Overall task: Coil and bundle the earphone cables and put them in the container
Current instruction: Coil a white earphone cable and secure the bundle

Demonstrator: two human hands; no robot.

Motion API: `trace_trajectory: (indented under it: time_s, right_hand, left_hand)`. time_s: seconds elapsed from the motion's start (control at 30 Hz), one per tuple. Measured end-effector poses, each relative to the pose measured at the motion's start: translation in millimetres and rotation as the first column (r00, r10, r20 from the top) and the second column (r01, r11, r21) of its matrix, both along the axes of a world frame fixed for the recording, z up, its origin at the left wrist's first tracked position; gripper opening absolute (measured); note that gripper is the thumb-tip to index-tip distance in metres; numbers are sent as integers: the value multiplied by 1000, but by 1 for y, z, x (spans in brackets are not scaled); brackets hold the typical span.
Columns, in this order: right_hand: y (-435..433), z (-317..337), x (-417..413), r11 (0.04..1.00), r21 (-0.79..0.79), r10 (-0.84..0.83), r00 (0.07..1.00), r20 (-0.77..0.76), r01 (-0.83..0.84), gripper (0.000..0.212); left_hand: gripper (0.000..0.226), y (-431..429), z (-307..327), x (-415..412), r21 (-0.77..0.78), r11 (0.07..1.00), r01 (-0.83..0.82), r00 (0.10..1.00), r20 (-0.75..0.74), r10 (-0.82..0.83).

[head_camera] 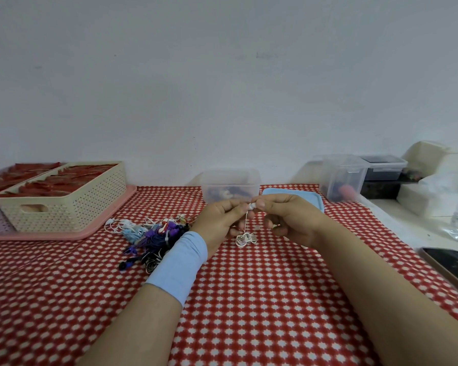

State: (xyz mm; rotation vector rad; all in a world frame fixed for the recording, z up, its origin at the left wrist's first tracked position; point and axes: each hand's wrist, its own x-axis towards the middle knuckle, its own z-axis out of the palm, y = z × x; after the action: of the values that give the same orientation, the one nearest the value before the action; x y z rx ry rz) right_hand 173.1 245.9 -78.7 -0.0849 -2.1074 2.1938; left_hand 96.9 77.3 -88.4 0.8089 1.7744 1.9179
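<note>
Beneath pale wall [222, 75] — red tablecloth [249, 299], container [230, 178]

Both arms reach forward and the hands meet in the middle, knuckles up. The left hand [217, 217] and the right hand [288, 220] have curled fingers. Each pinches the top of a white earphone cable [245, 239]. A blue band [180, 262] wraps the left wrist.

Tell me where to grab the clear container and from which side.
Take the clear container by its rim, probably from the left: it stands upright and open-topped, its left wall is free, while the blue lid lies flat at its right and the left hand and right hand work in front.
</note>
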Motion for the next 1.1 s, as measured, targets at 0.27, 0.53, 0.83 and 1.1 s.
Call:
trace_trajectory:
  time_s: [0.27, 0.53, 0.83, 1.1]
  right_hand:
    - [3, 1, -1, 1000, 28, -6, 997, 71, 4, 25]
    - [5, 1, 0, 998, 65, 0, 996, 90, -6, 31]
    - [-4, 6, 4, 984, 77, -159, 987, -25, 160, 17]
    - [-7, 5, 6, 895, 388, -153, 968, -197, 221, 15]
  left_hand:
    - [16, -1, -2, -4, -61, 998, 0, 999, -52, -3]
    - [16, 0, -3, -3, -88, 996, 16, 996, -83, -23]
    - [13, 2, -1, -8, -89, 990, -111, 985, -138, 98]
    - [14, 0, -2, -11, -159, 979, -125, 980, -173, 97]
